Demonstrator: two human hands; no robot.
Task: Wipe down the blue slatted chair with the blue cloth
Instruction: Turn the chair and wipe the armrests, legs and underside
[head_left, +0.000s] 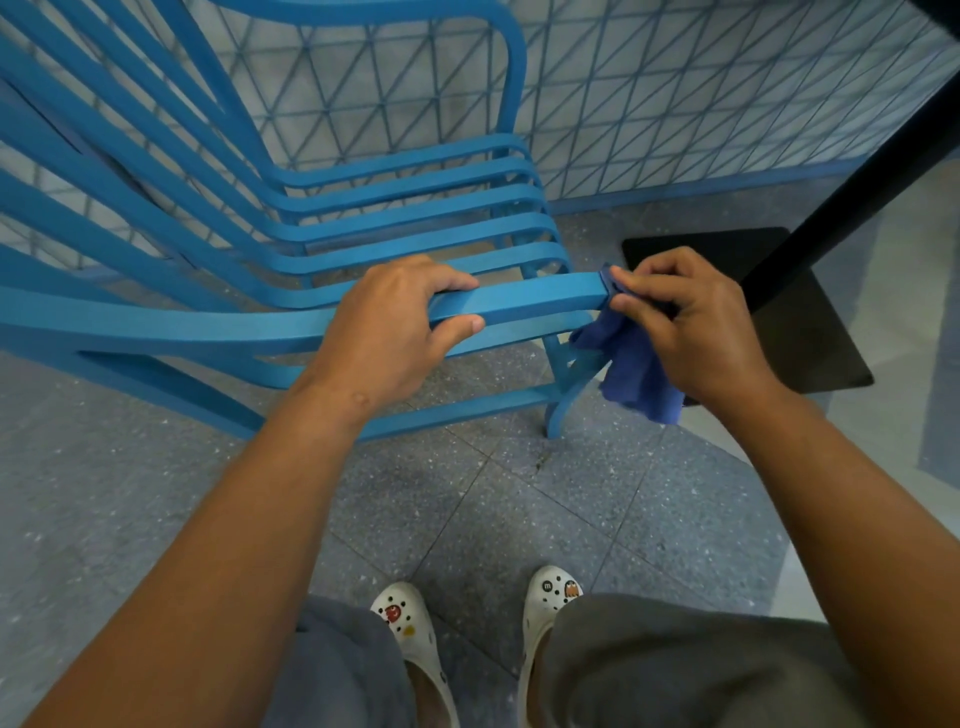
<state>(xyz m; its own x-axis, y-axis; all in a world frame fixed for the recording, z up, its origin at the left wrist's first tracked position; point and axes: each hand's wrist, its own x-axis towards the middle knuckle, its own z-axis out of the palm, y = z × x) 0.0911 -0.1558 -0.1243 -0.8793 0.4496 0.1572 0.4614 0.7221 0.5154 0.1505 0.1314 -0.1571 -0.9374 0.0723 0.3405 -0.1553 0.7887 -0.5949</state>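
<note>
The blue slatted chair (395, 223) stands in front of me, its seat slats running left to right and its near armrest crossing the middle of the view. My left hand (387, 332) grips that armrest, fingers over the top and thumb underneath. At the armrest's right end, my right hand (685, 332) holds the dark blue cloth (631, 371) and pinches it against the armrest's tip. Most of the cloth hangs loose below my fingers, beside the chair's front leg.
A black table post (852, 208) rises on the right from a black square base plate (810, 332) on the speckled grey floor. A tiled wall with a blue triangle pattern (675, 104) stands behind the chair. My feet in white clogs are at the bottom.
</note>
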